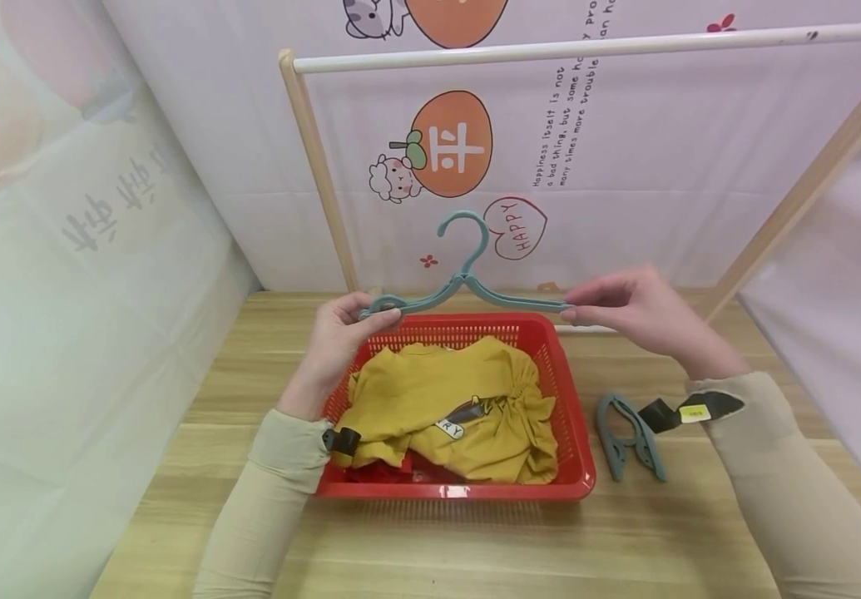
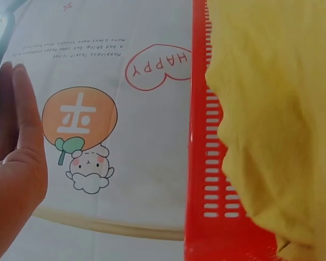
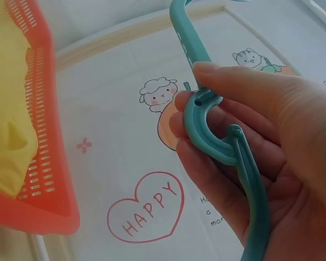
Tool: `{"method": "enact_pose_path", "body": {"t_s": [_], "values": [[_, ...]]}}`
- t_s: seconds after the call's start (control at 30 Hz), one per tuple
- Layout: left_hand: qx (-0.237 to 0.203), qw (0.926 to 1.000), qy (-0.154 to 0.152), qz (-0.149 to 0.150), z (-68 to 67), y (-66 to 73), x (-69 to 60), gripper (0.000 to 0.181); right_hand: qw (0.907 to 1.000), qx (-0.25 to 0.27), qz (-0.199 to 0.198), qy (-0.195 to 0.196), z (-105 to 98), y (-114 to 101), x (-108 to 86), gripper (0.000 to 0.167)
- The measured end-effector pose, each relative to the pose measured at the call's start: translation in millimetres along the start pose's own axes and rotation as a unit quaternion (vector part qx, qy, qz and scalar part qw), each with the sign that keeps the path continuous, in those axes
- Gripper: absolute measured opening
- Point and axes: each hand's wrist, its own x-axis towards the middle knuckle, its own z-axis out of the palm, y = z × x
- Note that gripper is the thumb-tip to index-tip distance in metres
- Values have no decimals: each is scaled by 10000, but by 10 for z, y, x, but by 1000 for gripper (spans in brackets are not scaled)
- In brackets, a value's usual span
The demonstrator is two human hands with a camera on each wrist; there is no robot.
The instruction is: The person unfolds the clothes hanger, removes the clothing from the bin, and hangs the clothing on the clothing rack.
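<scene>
In the head view a blue-green hanger [image 1: 520,303] is held level above the basket's back edge, hook upward, arms spread. My left hand [image 1: 336,333] pinches its left end; my right hand [image 1: 632,314] pinches the tip of its right arm between thumb and fingers. The right wrist view has the hanger [image 3: 252,201] close up, with the right hand [image 3: 299,136] gripping it, thumb on top. Only a sliver of hanger [image 2: 1,46] shows at the left wrist view's edge, by the left hand [image 2: 16,168].
Below the hanger, a red basket [image 1: 576,433] holds yellow clothing [image 1: 415,399] with some red fabric beneath. A folded blue-green hanger [image 1: 613,449] lies on the wooden table [image 1: 437,557], right of the basket. A rack with a white rail [image 1: 625,46] and wooden legs stands behind.
</scene>
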Motion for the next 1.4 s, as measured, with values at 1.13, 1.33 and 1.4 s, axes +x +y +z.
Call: {"method": "enact_pose_path", "body": {"t_s": [1.13, 1.33, 1.4], "values": [[1402, 9897, -123, 268, 51, 109, 65, 11, 9974, -676, 259, 41, 44, 20, -65, 28], [1283, 9911, -118, 329, 56, 100, 63, 11, 9959, -818, 373, 117, 61, 24, -72, 29], [1304, 9908, -86, 344, 53, 100, 61, 12, 9958, -834, 359, 121, 61, 27, -72, 29]]}}
